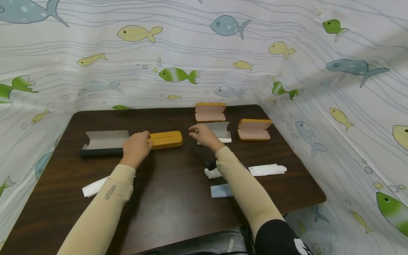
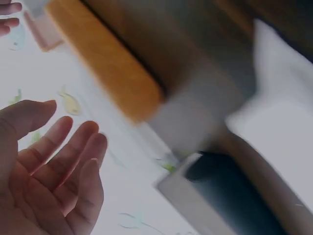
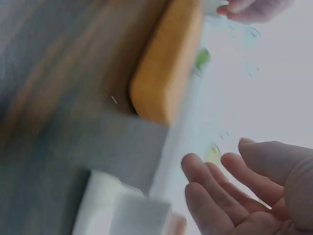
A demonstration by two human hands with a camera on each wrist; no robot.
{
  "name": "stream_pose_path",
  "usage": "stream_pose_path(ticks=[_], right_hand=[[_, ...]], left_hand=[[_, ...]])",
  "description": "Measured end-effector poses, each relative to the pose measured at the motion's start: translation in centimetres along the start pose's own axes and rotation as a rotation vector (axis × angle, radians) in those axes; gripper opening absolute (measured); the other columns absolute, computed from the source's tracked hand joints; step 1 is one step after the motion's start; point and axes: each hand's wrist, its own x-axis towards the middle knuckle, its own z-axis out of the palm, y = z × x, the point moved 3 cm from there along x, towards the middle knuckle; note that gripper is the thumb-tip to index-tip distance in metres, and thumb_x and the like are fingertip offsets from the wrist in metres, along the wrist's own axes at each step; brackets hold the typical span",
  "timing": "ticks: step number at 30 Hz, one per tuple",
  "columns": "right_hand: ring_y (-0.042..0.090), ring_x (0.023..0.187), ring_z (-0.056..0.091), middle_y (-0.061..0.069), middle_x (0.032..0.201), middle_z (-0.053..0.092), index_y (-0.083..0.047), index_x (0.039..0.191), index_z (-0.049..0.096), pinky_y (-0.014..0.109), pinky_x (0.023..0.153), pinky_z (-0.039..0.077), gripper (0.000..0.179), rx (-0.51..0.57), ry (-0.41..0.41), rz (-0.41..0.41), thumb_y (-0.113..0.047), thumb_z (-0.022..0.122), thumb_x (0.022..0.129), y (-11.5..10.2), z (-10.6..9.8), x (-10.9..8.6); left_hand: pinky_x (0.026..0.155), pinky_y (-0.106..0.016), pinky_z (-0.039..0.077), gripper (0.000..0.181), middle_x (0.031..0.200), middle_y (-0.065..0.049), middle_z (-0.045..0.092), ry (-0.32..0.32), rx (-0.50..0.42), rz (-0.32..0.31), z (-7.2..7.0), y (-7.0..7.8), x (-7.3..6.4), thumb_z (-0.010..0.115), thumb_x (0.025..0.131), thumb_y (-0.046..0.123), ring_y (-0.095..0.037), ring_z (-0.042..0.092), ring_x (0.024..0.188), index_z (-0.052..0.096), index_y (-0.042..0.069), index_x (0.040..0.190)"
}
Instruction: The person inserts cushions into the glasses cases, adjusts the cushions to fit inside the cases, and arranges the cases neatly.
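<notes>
A closed yellow glasses case (image 1: 166,140) lies at the middle of the dark table. My left hand (image 1: 137,147) is above its left end, and in the left wrist view the loosely bent fingers (image 2: 83,134) hold nothing. Left of that hand lies an open glasses case (image 1: 102,153) with a dark outside and a pale lining. My right hand (image 1: 205,136) hovers just right of the closed case, over the left part of an open white case (image 1: 221,131). Nothing is between its bent fingers (image 3: 210,196) in the right wrist view.
Two open yellow cases with pink linings, one at the back edge (image 1: 210,117) and one at the right (image 1: 254,134), stand behind and beside the white one. White cloths (image 1: 267,170) and a light blue cloth (image 1: 221,191) lie by my right forearm; another white cloth (image 1: 93,187) lies by my left.
</notes>
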Motion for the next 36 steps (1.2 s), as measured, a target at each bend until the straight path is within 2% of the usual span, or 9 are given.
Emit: stream_pose_path(ticks=[4, 7, 11, 14, 18, 20, 27, 31, 36], right_hand=[[0.032, 0.123, 0.061, 0.016, 0.136, 0.062, 0.0, 0.138, 0.061, 0.042, 0.099, 0.051, 0.037, 0.016, 0.012, 0.024, -0.017, 0.057, 0.105, 1.2, -2.3, -1.6], [0.033, 0.118, 0.064, 0.019, 0.135, 0.063, 0.003, 0.138, 0.059, 0.043, 0.096, 0.053, 0.039, 0.006, -0.012, 0.054, -0.017, 0.057, 0.105, 2.3, -3.6, -2.9], [0.032, 0.114, 0.065, 0.018, 0.134, 0.063, 0.003, 0.138, 0.06, 0.045, 0.094, 0.053, 0.039, -0.021, -0.053, 0.118, -0.019, 0.057, 0.105, 4.4, -4.9, -5.0], [0.033, 0.115, 0.064, 0.018, 0.13, 0.065, 0.002, 0.134, 0.063, 0.046, 0.096, 0.052, 0.036, -0.039, -0.072, 0.162, -0.018, 0.059, 0.104, 6.3, -5.5, -6.7], [0.032, 0.11, 0.066, 0.017, 0.121, 0.069, 0.003, 0.129, 0.066, 0.047, 0.096, 0.052, 0.033, -0.023, -0.107, 0.213, -0.017, 0.061, 0.103, 8.3, -6.0, -8.7], [0.031, 0.107, 0.067, 0.016, 0.118, 0.07, 0.003, 0.127, 0.066, 0.047, 0.095, 0.052, 0.032, -0.021, -0.129, 0.231, -0.017, 0.063, 0.102, 9.1, -6.2, -9.6], [0.025, 0.096, 0.063, 0.011, 0.107, 0.069, -0.002, 0.11, 0.071, 0.043, 0.088, 0.053, 0.017, -0.106, -0.207, 0.26, -0.012, 0.069, 0.097, 11.0, -6.0, -11.7], [0.024, 0.089, 0.06, 0.01, 0.101, 0.065, -0.003, 0.104, 0.068, 0.04, 0.081, 0.052, 0.013, -0.151, -0.229, 0.283, -0.009, 0.074, 0.093, 11.8, -5.6, -12.4], [0.022, 0.082, 0.055, 0.009, 0.093, 0.059, -0.004, 0.104, 0.065, 0.037, 0.075, 0.048, 0.019, -0.173, -0.238, 0.313, -0.009, 0.077, 0.091, 12.7, -5.1, -13.0]], left_hand=[[0.06, -0.049, 0.055, 0.026, 0.109, -0.021, 0.072, -0.009, -0.029, 0.046, 0.1, 2.6, 0.1, 0.062, 0.099, 0.017, -0.034, 0.068, 0.082, 0.067, -0.001, 0.118], [0.065, -0.05, 0.055, 0.027, 0.112, -0.017, 0.072, -0.055, -0.057, 0.078, 0.5, 4.7, -0.1, 0.063, 0.1, 0.022, -0.032, 0.068, 0.086, 0.068, 0.003, 0.118], [0.076, -0.05, 0.055, 0.026, 0.112, -0.012, 0.072, -0.149, -0.157, 0.134, 1.8, 7.3, -0.3, 0.063, 0.101, 0.026, -0.03, 0.068, 0.093, 0.07, 0.007, 0.117], [0.086, -0.049, 0.053, 0.025, 0.113, -0.011, 0.071, -0.235, -0.283, 0.16, 3.2, 9.2, -0.5, 0.062, 0.101, 0.026, -0.03, 0.066, 0.1, 0.07, 0.008, 0.117], [0.087, -0.048, 0.053, 0.023, 0.112, -0.009, 0.071, -0.328, -0.362, 0.159, 5.2, 11.4, -0.9, 0.062, 0.102, 0.026, -0.026, 0.066, 0.099, 0.07, 0.01, 0.117], [0.086, -0.047, 0.054, 0.024, 0.112, -0.007, 0.071, -0.358, -0.338, 0.15, 6.2, 12.3, -1.1, 0.063, 0.101, 0.027, -0.025, 0.066, 0.098, 0.071, 0.011, 0.116], [0.081, -0.049, 0.054, 0.03, 0.118, -0.007, 0.07, -0.42, -0.168, 0.125, 9.0, 15.5, -1.7, 0.068, 0.098, 0.033, -0.027, 0.066, 0.102, 0.071, 0.012, 0.119], [0.077, -0.048, 0.054, 0.03, 0.121, -0.007, 0.07, -0.446, -0.111, 0.128, 10.3, 16.7, -1.9, 0.071, 0.096, 0.034, -0.023, 0.065, 0.094, 0.071, 0.013, 0.117], [0.072, -0.045, 0.055, 0.031, 0.118, -0.007, 0.07, -0.439, -0.059, 0.146, 11.5, 17.5, -1.9, 0.078, 0.091, 0.033, -0.018, 0.063, 0.08, 0.072, 0.012, 0.111]])
